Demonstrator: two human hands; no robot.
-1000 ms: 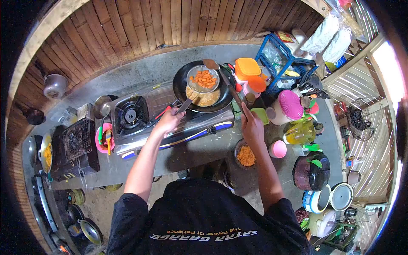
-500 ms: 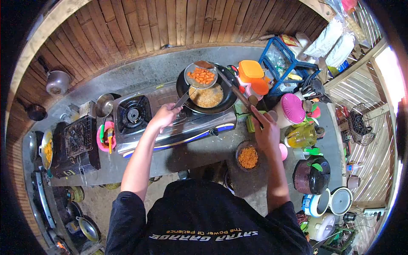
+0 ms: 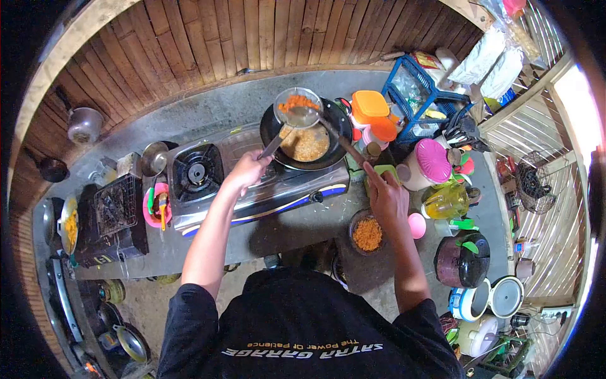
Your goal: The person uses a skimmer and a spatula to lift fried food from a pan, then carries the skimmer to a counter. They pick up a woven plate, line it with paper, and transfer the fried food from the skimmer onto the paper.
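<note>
My left hand is closed round the handle of a round wire strainer, which is held over the dark frying pan. Orange pieces are gathered toward the far side of the strainer. My right hand grips the long handle of a spatula, whose head reaches into the strainer against the pieces. Under the strainer, bubbling oil fills the pan's bottom. The pan sits on the right burner of a gas stove.
A bowl of orange crumbly food stands below my right hand. Right of the pan are orange-lidded containers, a pink-lidded tub and a jug of yellow liquid. A pink bowl with a brush lies left of the stove.
The spatula head has moved from the strainer's far rim down into its near part. The orange pieces now sit bunched toward the far side. My right hand has shifted slightly lower.
</note>
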